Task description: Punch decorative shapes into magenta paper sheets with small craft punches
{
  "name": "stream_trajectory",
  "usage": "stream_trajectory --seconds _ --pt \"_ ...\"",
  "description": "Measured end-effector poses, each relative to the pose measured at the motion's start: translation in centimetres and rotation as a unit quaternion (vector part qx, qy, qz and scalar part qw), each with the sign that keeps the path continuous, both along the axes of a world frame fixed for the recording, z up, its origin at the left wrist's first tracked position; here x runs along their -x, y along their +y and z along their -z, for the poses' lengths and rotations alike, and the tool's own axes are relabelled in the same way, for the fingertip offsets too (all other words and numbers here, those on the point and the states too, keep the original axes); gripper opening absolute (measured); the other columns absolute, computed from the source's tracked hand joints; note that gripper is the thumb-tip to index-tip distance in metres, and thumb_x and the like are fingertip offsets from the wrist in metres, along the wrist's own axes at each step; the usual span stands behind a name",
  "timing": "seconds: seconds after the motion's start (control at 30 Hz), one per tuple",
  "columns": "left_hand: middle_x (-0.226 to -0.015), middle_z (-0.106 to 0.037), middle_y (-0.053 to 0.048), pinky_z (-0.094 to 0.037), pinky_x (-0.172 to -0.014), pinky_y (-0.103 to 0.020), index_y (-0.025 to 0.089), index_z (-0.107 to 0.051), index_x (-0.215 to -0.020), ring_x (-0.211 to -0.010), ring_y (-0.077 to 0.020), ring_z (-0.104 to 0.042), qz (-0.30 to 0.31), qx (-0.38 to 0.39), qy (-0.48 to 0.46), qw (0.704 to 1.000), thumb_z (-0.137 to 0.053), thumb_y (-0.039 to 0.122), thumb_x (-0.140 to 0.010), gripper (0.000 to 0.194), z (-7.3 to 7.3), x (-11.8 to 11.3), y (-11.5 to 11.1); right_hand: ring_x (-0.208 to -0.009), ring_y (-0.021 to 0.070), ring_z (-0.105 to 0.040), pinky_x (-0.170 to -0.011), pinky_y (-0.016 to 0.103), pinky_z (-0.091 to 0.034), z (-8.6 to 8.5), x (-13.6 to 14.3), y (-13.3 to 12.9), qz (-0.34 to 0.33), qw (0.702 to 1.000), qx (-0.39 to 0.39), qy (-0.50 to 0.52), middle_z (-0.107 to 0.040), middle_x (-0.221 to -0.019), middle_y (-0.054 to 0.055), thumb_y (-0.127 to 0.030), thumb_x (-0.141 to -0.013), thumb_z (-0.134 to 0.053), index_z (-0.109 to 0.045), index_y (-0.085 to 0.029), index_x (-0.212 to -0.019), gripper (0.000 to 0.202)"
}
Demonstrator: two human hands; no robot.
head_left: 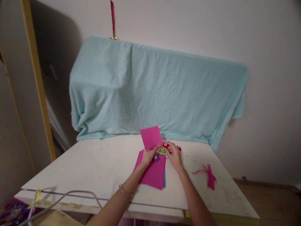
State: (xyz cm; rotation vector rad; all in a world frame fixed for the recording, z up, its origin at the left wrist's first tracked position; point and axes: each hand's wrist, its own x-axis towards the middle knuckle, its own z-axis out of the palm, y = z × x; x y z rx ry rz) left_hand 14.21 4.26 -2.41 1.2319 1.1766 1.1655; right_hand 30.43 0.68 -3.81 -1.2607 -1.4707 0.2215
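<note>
Gripping small pink sheet (151, 137) by lower edge in left hand (149, 155), lower center of frame, likely to keep it off coloured stack (152, 175) below. Pinching red eyed piece (166, 145) in right hand (173, 153), just beside, probably for fingertip control. Purple piece (156, 158) near left fingers: held or resting, cannot tell.

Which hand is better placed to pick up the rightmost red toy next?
Right hand, probably: it is just beside the rightmost toy. The left hand is farther off and holds the pink card. The right fingers are at another red toy, so may need freeing first.
</note>
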Motion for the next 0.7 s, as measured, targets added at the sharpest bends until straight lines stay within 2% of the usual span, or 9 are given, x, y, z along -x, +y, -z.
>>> stream_trajectory --seconds 0.17,0.33,0.5,0.7 --pt "-0.050 -0.057 -0.002 -0.036 -0.051 -0.024 0.018 -0.060 -0.056 -0.055 -0.0160 -0.054 0.011 -0.002 0.023 1.000 -0.061 0.058 -0.072 0.044 0.9 0.1 0.4 -0.076 0.0182 -0.063 -0.070 0.033 -0.056 -0.4 0.0 -0.2 0.006 1.000 0.003 0.016 -0.065 -0.102 0.010 -0.032 -0.084 -0.059 -0.062 -0.021 -0.116 0.034" --pt "-0.050 -0.055 -0.002 -0.033 -0.049 -0.025 0.017 -0.058 -0.054 -0.049 -0.0145 -0.050 0.028 -0.017 0.054 0.998 -0.053 0.065 -0.075 0.052 1.9 0.2 1.0 -0.075 0.0179 -0.064 -0.071 0.032 -0.056 -0.6 0.1 -0.3 0.004 1.000 0.003 0.014 -0.066 -0.099 0.009 -0.034 -0.084 -0.059 -0.061 -0.021 -0.116 0.035" --pt "-0.050 -0.053 -0.003 -0.029 -0.048 -0.024 0.015 -0.056 -0.056 -0.047 -0.0127 -0.045 0.048 -0.059 0.033 0.997 -0.051 0.068 -0.076 0.057 2.4 0.2 1.4 -0.074 0.0181 -0.064 -0.070 0.033 -0.056 -0.7 0.4 -0.4 -0.001 1.000 -0.002 0.005 -0.066 -0.098 0.008 -0.032 -0.085 -0.059 -0.061 -0.020 -0.116 0.034" --pt "-0.049 -0.051 -0.002 -0.025 -0.047 -0.023 0.014 -0.055 -0.054 -0.046 -0.0124 -0.043 0.030 -0.075 0.081 0.993 -0.052 0.068 -0.075 0.057 2.6 0.1 1.7 -0.072 0.0184 -0.064 -0.069 0.033 -0.056 -1.1 0.6 -0.7 -0.012 1.000 -0.004 0.000 -0.066 -0.095 0.008 -0.032 -0.085 -0.058 -0.061 -0.021 -0.116 0.032"
